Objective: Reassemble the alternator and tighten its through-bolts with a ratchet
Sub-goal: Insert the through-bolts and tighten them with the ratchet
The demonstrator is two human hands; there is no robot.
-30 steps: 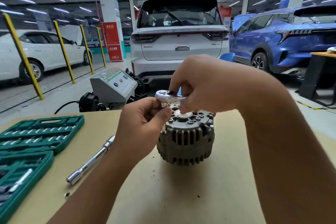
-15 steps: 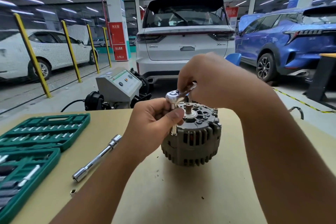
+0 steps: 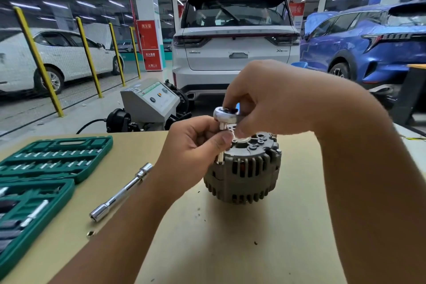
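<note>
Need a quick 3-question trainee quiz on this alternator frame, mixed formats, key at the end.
1. True or false: the alternator lies inside the green socket case.
2. Multiple choice: the right hand grips A) the ratchet head, B) the loose extension bar, C) a car door.
3. Fill in: the left hand pinches the ______ running down from the ratchet to the alternator's edge.

Key: 1 false, it stands on the table. 2 A. 3 socket shaft.
</note>
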